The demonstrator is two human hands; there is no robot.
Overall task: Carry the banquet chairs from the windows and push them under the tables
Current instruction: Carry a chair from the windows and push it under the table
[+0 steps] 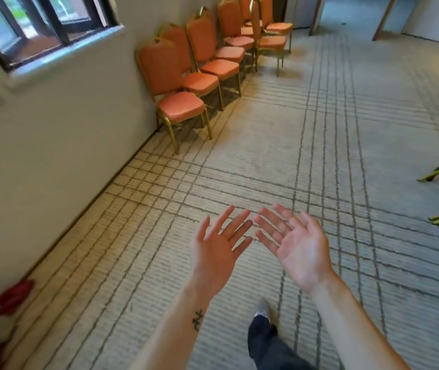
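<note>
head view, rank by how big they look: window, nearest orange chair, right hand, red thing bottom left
1. window and nearest orange chair: look alike, window cropped, not ranked
2. right hand: inflated by nearness to the camera
3. red thing: smallest

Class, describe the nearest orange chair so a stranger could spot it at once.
Find the window in the left wall. Beyond it, orange chairs line that wall. The nearest chair ends the row: only it has bare carpet on its near side.
</note>
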